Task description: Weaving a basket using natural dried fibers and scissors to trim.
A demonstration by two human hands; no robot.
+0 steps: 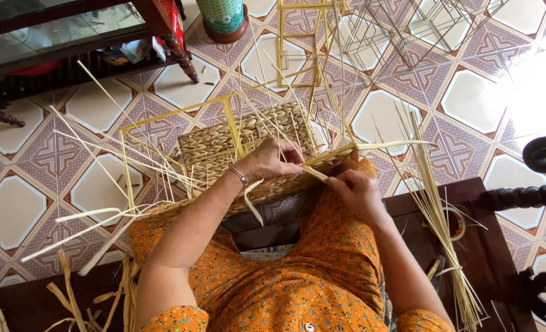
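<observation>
A half-woven straw basket on a yellow wire frame lies across my lap, with many loose pale strands sticking out. My left hand rests on the near woven wall, fingers curled over its rim, a bracelet on the wrist. My right hand sits just right of it at the basket's near corner, pinching a flat straw strand that runs from the weave between both hands.
A bundle of long straw strips lies on a dark wooden seat at my right. Bare wire frames stand on the patterned tile floor ahead. A dark table is at the upper left, a green pot beside it.
</observation>
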